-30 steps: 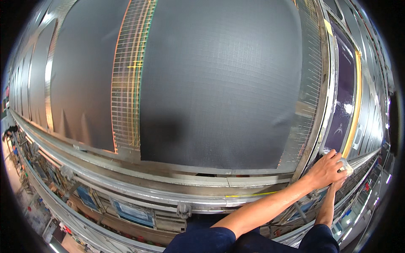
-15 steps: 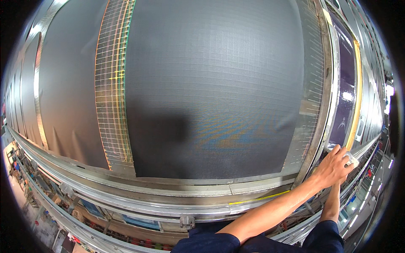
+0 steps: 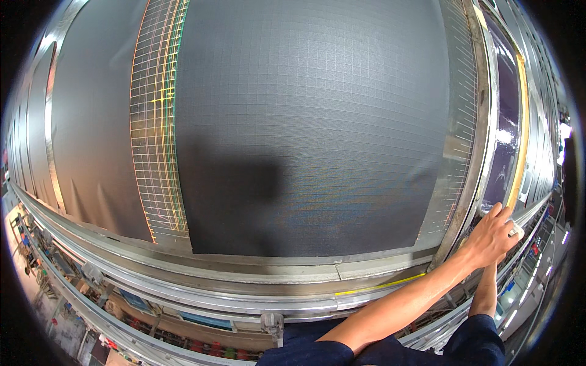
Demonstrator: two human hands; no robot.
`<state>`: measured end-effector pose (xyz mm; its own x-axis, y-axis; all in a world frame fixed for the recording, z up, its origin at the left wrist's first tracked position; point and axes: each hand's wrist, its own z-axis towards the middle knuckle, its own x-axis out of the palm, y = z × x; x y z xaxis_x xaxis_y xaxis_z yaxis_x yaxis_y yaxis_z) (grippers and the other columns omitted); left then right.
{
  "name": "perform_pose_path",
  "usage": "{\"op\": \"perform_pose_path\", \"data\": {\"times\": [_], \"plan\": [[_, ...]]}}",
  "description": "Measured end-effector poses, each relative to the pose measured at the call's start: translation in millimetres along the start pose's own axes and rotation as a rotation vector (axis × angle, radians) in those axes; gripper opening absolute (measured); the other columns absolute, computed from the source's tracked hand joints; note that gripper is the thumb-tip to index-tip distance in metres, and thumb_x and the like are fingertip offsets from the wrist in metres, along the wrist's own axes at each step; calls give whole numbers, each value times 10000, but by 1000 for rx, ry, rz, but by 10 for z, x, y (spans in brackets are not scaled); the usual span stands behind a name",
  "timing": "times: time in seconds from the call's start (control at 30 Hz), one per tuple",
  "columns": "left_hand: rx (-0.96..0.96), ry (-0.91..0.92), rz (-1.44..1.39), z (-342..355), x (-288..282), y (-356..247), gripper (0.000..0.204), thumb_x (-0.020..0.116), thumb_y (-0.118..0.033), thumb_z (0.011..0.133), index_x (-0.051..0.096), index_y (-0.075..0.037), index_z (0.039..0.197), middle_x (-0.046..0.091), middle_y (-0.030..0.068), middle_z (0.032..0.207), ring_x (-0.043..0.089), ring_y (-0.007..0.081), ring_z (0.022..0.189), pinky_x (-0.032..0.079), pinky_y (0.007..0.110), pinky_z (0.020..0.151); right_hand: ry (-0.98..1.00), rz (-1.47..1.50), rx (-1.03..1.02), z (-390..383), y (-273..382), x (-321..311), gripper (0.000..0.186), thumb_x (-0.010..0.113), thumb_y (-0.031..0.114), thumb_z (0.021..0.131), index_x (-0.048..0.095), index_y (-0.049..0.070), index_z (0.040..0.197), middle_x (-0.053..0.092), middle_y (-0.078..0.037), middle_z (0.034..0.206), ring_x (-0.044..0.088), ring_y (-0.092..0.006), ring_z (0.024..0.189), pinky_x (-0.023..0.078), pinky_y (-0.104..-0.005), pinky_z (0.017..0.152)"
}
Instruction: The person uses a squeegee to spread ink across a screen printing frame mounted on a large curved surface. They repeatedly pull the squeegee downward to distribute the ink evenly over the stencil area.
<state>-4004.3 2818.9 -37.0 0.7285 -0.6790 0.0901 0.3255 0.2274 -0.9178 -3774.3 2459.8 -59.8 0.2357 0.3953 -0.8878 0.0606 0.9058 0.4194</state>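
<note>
Reaching far out to the right with the left hand [image 3: 490, 236], back of it turned up, fingers bent and fairly narrow at the near end of a glossy purple panel [image 3: 504, 137]. And look just past those knuckles: see a small pale block [image 3: 517, 230], right up against the left fingers, impossible to say in which hand. Coming in from below with the right hand [image 3: 499, 258], mostly hidden behind the left; no telling whether wide or narrow with those fingers. Wearing dark blue sleeves [image 3: 476, 341] on both arms.

Look up the panel's right side: see a yellow strip [image 3: 522, 122], running down close to the left hand. On the panel's left, see a long metal bar [image 3: 483, 91]. Now swing left, across the desk [image 3: 171, 245]: find a big black sheet [image 3: 317, 110] lying flat, faintly lined. Farther over, spot a band of coloured grid lines [image 3: 155, 104], then another black sheet [image 3: 91, 134], rippled low down. Along the near side, see metal rails [image 3: 244, 310] and a grey bracket [image 3: 273, 323].
</note>
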Motion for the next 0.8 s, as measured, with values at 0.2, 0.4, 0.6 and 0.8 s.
{"op": "perform_pose_path", "data": {"times": [0.2,0.4,0.6,0.8], "plan": [[-10,32,-14,23,-42,-1,112,686,-143,764,733,-53,811,688,122,812,576,268,928,426,413,867,5,-15,-11,14,-20,-8,629,315,510,1102,564,9,1388,631,-177,1346,617,-300,1186,467,-436,1010],[-9,30,-26,33,-49,5,129,708,-155,739,740,-58,818,681,117,809,570,275,936,426,416,862,5,-25,-15,30,-65,-5,626,318,511,1101,566,10,1384,632,-174,1343,620,-296,1177,468,-436,1003],[18,35,20,33,15,32,127,715,-158,727,744,-74,817,685,108,817,574,277,949,422,414,865,6,-39,-28,53,-46,-4,623,320,511,1100,568,12,1380,633,-171,1339,623,-292,1167,470,-437,997],[10,43,16,54,-35,19,104,713,-160,740,736,-83,805,695,95,832,577,264,945,420,412,866,20,-38,-46,86,-95,43,621,323,511,1100,569,13,1376,635,-169,1336,626,-288,1157,472,-438,990]]}}
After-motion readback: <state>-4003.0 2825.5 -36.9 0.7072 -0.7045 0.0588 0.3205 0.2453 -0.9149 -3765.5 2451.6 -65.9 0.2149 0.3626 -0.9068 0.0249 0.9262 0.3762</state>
